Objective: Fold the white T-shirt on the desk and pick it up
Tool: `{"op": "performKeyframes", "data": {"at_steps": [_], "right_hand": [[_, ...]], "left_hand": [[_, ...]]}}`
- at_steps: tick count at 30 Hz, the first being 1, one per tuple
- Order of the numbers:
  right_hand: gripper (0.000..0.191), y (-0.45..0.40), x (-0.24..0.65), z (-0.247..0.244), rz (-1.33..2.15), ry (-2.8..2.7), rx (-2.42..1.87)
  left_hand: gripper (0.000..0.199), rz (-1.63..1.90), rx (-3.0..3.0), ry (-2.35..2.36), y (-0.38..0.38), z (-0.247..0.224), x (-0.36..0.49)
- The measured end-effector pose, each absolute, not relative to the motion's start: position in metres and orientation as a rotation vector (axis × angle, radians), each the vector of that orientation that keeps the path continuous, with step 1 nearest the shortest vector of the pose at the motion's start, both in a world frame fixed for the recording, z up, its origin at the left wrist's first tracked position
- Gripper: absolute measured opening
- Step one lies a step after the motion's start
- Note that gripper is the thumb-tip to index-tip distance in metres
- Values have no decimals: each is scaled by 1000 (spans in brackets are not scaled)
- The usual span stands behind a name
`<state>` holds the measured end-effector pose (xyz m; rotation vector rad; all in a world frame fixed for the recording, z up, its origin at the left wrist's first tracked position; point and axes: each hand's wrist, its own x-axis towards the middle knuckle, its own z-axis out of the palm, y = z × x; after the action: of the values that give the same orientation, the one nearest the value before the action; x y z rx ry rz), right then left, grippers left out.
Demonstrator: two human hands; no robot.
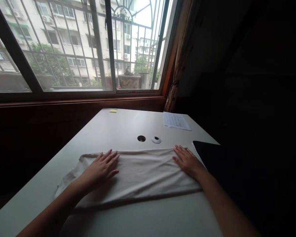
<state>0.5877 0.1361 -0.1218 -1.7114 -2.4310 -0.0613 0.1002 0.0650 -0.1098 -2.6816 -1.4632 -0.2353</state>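
Note:
A white cloth lies folded into a long band across the white table, with creases running along it and a bunched left end. My left hand rests on the left part of the cloth, palm down, its fingers apart. On the cloth's right end lies my right hand, also flat with fingers spread. Neither hand grips anything. The cloth under both palms and forearms is hidden.
Printed papers lie at the table's back right, a yellow sticky note at the back left. Beyond the cloth are a round hole and a white ring. A dark flat item covers the right edge.

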Motion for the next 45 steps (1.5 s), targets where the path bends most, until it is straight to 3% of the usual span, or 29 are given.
{"op": "performKeyframes", "data": {"at_steps": [4, 10, 32, 45], "right_hand": [[58, 125, 545, -108, -99, -2483, -1533], [60, 107, 482, -98, 162, -2689, -1277], [70, 143, 557, -131, 12, -2311, -1921], [73, 143, 564, -143, -96, -2182, -2026]], "left_hand": [[70, -236, -2684, -1538, 67, -122, 114], [68, -240, -2686, -1547, 71, -123, 117], [68, -263, -2678, -1620, 76, -125, 102], [70, -246, -2669, -1642, 83, -124, 90]]}}
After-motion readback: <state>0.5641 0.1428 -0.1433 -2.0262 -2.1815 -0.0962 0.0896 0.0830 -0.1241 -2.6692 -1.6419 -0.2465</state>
